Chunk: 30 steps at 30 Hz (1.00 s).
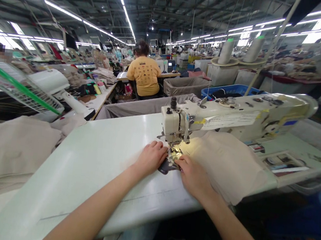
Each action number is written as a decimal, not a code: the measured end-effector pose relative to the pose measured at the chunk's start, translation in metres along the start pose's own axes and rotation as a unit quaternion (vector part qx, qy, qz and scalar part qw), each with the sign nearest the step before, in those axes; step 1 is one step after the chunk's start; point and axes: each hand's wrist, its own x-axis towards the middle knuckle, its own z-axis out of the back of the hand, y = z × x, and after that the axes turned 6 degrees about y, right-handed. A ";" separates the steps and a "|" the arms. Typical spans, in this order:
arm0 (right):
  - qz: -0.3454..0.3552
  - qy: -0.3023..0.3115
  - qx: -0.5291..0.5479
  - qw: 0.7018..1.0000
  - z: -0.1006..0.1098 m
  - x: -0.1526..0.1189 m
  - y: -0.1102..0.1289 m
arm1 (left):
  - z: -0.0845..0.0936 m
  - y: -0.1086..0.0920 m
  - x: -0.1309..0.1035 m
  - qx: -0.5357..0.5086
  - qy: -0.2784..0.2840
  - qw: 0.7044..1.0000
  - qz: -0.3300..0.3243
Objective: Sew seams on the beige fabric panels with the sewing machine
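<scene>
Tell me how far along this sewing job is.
Done: can't tell; no finished seam is clear. In hand: left hand and right hand are at the machine, with cloth spread to its right. Remaining: possibly the pile at far left, though whether it's sewn or waiting doesn't show.

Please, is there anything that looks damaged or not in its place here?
Nothing seems spilled. Beside the sewing machine, beige fabric droops over the front edge of the table; thin dark lines on its top may be scratches.
</scene>
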 end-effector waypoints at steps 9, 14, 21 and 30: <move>0.034 -0.027 0.037 0.998 -0.003 -0.012 0.002 | 0.002 -0.032 -0.021 -0.037 0.017 0.997 -0.059; 0.021 -0.007 0.016 1.000 -0.004 -0.009 0.000 | -0.002 -0.037 -0.015 -0.017 0.017 0.999 -0.028; 0.020 -0.006 0.011 1.000 -0.004 -0.002 -0.002 | -0.002 -0.031 -0.010 -0.028 0.006 0.999 -0.024; 0.021 0.001 0.004 1.000 -0.003 -0.001 0.000 | -0.002 -0.029 -0.010 -0.051 0.004 0.998 -0.029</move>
